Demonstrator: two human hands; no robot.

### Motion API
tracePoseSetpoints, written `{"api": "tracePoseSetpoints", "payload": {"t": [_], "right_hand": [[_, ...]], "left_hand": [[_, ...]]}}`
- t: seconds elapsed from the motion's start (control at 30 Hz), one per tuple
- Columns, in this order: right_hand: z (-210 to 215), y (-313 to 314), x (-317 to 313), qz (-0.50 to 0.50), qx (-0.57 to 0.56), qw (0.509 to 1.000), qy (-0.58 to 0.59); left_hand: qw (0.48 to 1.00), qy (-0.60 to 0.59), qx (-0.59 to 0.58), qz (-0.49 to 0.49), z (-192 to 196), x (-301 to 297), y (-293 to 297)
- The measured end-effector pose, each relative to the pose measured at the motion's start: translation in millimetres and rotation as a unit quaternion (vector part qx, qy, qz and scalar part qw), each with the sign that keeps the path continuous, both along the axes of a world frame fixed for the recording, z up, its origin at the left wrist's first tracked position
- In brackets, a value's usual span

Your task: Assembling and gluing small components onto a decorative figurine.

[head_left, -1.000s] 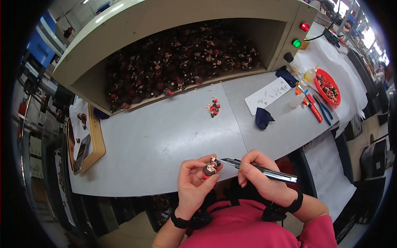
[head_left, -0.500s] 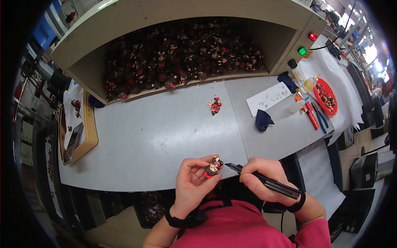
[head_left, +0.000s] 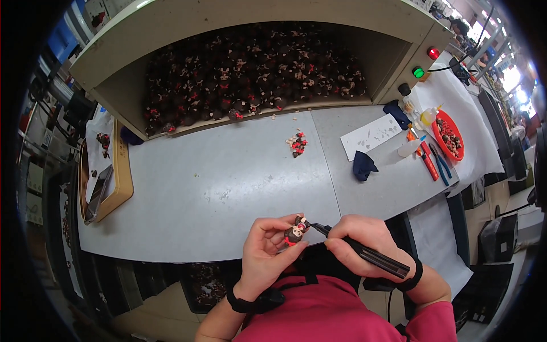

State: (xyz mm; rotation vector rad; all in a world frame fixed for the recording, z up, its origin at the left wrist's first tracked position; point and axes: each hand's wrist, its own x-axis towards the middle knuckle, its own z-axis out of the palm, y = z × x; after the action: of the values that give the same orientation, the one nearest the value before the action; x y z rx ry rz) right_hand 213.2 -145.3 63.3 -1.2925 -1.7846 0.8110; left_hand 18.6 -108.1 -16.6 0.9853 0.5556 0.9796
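Observation:
Between the thumb and fingers of my left hand (head_left: 266,246) is a small dark-brown figurine (head_left: 293,235) with a beige face and a red bow, held just past the table's front edge. My right hand (head_left: 363,244) grips a black utility knife (head_left: 373,255). Its narrow tip points left and meets, or nearly meets, the upper right side of the figurine; I cannot tell whether it touches. Further up the table lies a small heap of red, brown and beige pieces (head_left: 297,144).
A wide booth (head_left: 393,74) full of similar figurines stands at the back. To the right are a white card (head_left: 370,137), dark cloth (head_left: 363,166), a small bottle (head_left: 408,148), pliers (head_left: 440,163) and a red bowl (head_left: 437,137) of pieces. A yellow tray (head_left: 126,185) sits left.
The knife and my right hand have shifted slightly left, bringing the tip closer to the figurine. My left hand holds the figurine almost in the same place.

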Motion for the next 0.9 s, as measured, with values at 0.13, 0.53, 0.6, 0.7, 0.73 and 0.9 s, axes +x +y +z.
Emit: {"api": "tracePoseSetpoints", "payload": {"t": [0.13,0.53,0.6,0.7,0.73,0.9], "right_hand": [[-0.6,-0.3,-5.3,-0.019,-0.032,0.999,0.004],[-24.2,-11.1,-18.3,-0.112,-0.203,0.932,0.278],[-26.1,-12.0,-20.6,-0.111,-0.195,0.921,0.318],[-25.4,-11.7,-21.5,-0.111,-0.198,0.907,0.355],[-25.1,-11.8,-21.6,-0.109,-0.198,0.907,0.355],[-29.0,-15.8,-21.7,-0.107,-0.177,0.909,0.361]], "left_hand": [[1.0,0.023,-0.004,0.015,-1.1,-0.3,-3.1],[0.999,0.032,-0.015,0.034,0.6,2.8,-4.1],[0.999,0.028,-0.018,0.036,1.6,3.0,-4.1],[0.999,0.012,-0.037,0.038,3.9,3.4,-3.5],[0.998,0.0,-0.051,0.036,4.9,3.5,-3.0],[0.999,0.017,-0.04,0.033,6.4,2.8,-2.3]]}}
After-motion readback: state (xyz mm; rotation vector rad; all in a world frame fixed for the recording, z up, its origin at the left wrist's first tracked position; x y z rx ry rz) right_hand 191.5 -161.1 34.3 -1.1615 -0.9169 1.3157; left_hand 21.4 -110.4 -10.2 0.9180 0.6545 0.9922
